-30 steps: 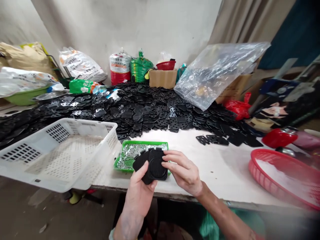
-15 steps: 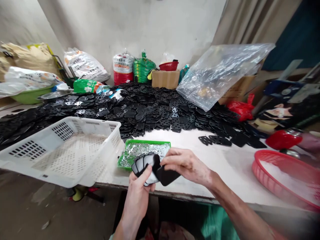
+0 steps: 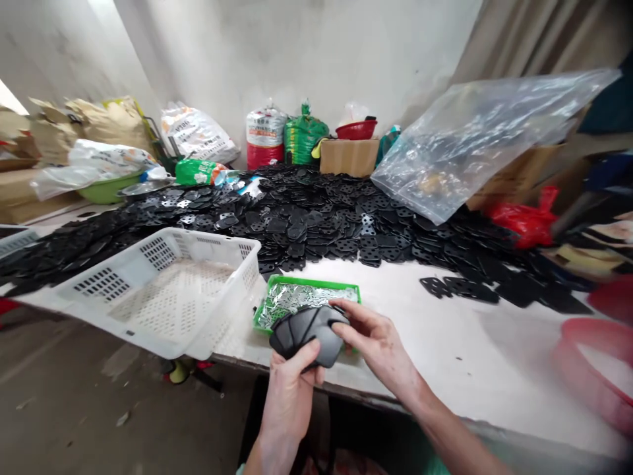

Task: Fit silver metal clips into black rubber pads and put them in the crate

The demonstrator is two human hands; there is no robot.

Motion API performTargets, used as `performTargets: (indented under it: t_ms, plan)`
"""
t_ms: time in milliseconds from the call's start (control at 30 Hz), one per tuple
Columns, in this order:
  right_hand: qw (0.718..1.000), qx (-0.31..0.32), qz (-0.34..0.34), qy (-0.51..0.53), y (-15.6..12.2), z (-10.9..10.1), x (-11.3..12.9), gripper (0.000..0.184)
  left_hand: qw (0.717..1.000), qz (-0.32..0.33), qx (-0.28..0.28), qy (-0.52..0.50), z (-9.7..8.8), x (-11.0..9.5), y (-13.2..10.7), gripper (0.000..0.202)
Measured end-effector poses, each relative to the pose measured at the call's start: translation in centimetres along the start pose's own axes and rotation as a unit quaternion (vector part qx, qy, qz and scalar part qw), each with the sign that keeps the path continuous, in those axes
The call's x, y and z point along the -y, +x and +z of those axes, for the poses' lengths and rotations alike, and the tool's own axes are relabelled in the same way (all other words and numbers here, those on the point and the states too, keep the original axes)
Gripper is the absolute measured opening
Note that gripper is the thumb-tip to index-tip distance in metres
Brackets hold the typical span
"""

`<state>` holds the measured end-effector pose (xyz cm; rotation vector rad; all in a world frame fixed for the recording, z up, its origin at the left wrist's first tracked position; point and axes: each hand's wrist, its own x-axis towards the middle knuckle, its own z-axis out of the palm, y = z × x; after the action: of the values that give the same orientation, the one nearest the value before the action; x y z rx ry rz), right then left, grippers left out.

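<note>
Left hand (image 3: 289,396): fingers (image 3: 297,359) holding black pads (image 3: 309,336) | right hand (image 3: 378,353): fingers pinching pad edge | green tray (image 3: 306,282) sitting just behind | counter (image 3: 469,356) edge running below hands

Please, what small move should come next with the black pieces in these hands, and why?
Probably the right hand should peel the top piece from the black stack held by the left hand, since its fingertips rest on the stack's edge.
</note>
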<state>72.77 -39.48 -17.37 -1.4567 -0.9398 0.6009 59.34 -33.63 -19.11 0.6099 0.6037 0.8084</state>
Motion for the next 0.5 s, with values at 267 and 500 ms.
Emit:
performTargets:
  t_ms: [267,500]
  plan:
    - [0.987,0.092,-0.098,-0.09,0.8,-1.3,0.1,0.024,0.995,-0.06,0.075,-0.021,-0.7,0.5,-0.5,0.034]
    - [0.983,0.059,-0.139,-0.107,-0.4,1.3,-1.3,0.022,0.998,-0.021,-0.002,0.056,-1.9,0.9,-0.7,0.022]
